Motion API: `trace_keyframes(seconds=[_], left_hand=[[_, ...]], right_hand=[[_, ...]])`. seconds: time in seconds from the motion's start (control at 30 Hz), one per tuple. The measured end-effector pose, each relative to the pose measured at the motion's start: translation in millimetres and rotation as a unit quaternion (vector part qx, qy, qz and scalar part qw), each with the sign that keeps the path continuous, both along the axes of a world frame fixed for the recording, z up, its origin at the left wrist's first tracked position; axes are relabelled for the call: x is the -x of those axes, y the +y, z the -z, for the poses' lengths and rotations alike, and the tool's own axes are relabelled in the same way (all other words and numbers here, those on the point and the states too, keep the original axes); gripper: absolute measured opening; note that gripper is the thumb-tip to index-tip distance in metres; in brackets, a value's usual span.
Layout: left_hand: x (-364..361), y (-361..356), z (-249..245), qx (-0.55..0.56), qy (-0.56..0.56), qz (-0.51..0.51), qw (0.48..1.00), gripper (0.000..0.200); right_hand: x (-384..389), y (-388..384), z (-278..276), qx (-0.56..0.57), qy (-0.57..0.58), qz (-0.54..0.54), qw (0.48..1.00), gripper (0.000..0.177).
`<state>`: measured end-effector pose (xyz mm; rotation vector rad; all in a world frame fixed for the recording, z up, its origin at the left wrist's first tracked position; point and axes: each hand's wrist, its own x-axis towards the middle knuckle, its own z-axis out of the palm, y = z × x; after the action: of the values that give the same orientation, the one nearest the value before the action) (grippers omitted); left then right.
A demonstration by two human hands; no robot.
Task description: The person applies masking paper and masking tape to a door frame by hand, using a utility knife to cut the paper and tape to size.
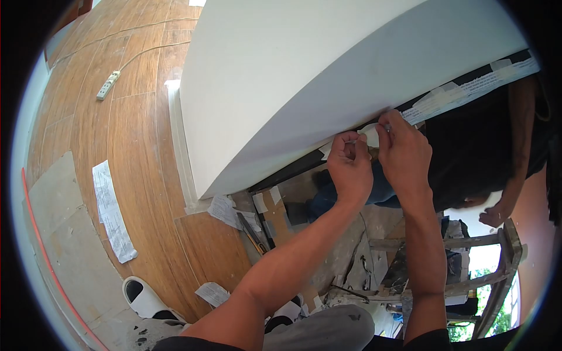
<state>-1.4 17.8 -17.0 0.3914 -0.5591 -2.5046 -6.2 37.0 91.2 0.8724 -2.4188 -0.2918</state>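
My left hand (351, 167) and my right hand (404, 149) are close together at the lower edge of the white wall (281, 76). Between their pinched fingertips is a small piece of white tape (369, 133), held by both. A dark strip (287, 171) runs along the wall's edge. To the upper right, printed paper (468, 93) is fixed along that strip with pieces of tape. Behind my right hand stands another person in dark clothes (468, 146), with one hand (497, 215) hanging apart from mine.
A power strip (108, 85) with a cord, a long printed paper strip (111, 213) and a utility knife (252, 237) lie on the wood floor (140, 146). A red hose (44, 245) runs at far left. A wooden ladder (506, 257) stands lower right.
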Motion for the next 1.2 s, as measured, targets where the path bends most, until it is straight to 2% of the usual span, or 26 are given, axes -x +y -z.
trace_keyframes(seconds=[0.07,0.13,0.27,0.33,0.37,0.43,0.53,0.77,0.83,0.93,1.17,1.2], left_hand=[[-2,-1,-2,0.007,-0.013,0.006,1.0,0.015],[0,2,-6,-0.025,-0.077,-0.019,0.997,0.019],[16,19,2,-0.081,-0.094,-0.056,0.991,0.027],[7,11,-5,-0.096,-0.109,0.044,0.988,0.035],[3,6,-10,-0.097,-0.109,0.046,0.988,0.035],[-2,-3,-17,-0.189,-0.084,0.114,0.972,0.045],[-2,-9,-21,-0.129,-0.1,0.123,0.979,0.047],[-10,-34,-34,-0.203,-0.107,0.225,0.947,0.045],[-12,-45,-39,-0.265,-0.124,0.289,0.912,0.038],[-13,-46,-39,-0.299,-0.095,0.307,0.899,0.031],[-6,-51,-22,-0.324,-0.052,0.348,0.878,0.031],[-12,-50,-18,-0.318,-0.041,0.315,0.893,0.031]], right_hand=[[0,-3,3,0.017,0.003,0.001,1.0,0.013],[-3,-8,5,0.036,0.02,0.049,0.998,0.019],[-2,-8,9,0.063,0.024,0.073,0.995,0.024],[-2,-8,11,0.052,0.043,0.078,0.995,0.025],[-1,-7,11,0.052,0.042,0.08,0.995,0.025],[0,-7,10,0.049,0.033,0.099,0.993,0.025],[1,-6,11,0.058,0.029,0.091,0.994,0.025],[2,-2,14,0.077,0.024,0.079,0.994,0.026],[1,-3,13,0.082,0.02,0.097,0.992,0.026],[5,-2,18,0.09,0.066,0.068,0.991,0.031],[3,9,16,0.1,0.068,0.047,0.992,0.03],[1,13,14,0.178,0.036,0.015,0.983,0.026]])
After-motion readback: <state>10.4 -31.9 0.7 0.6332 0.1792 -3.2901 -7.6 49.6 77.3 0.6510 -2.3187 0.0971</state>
